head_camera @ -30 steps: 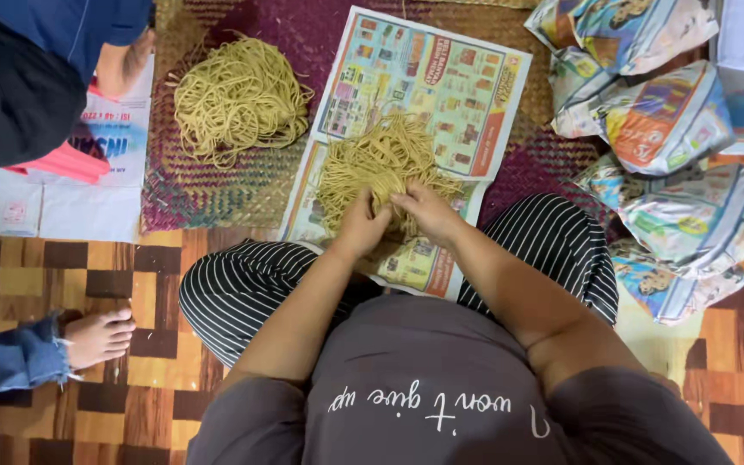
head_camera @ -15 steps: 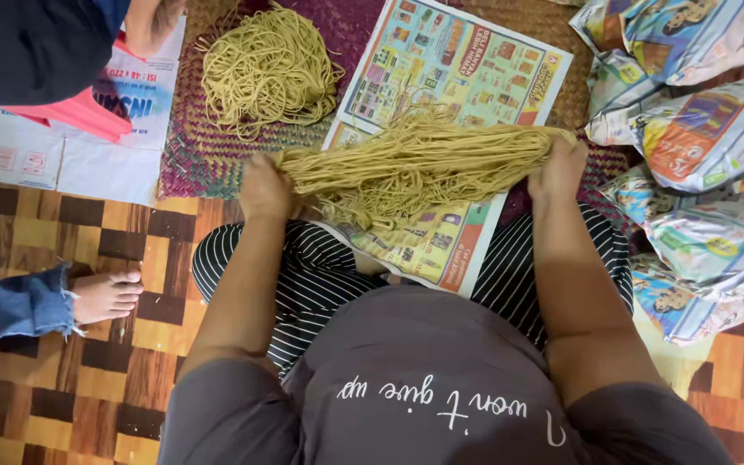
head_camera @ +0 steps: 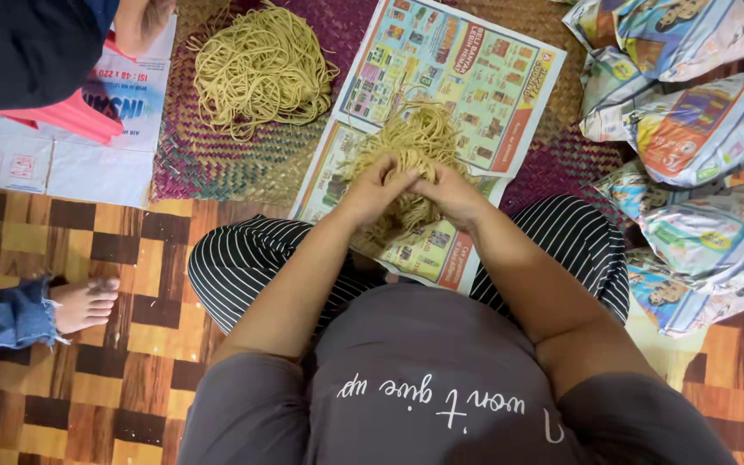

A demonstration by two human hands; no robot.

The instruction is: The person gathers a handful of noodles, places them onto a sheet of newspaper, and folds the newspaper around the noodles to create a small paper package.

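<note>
Both hands, left hand (head_camera: 375,191) and right hand (head_camera: 451,195), close together gripping a noodle bundle (head_camera: 419,142) that spreads just beyond the fingers, over the newspaper (head_camera: 449,77).

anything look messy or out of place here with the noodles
Nothing is spilled or damaged. Both hands, left hand and right hand, hold a noodle bundle over the newspaper. A second noodle pile lies straight on the woven mat, off the paper, with a few loose strands straying at its edge.
</note>
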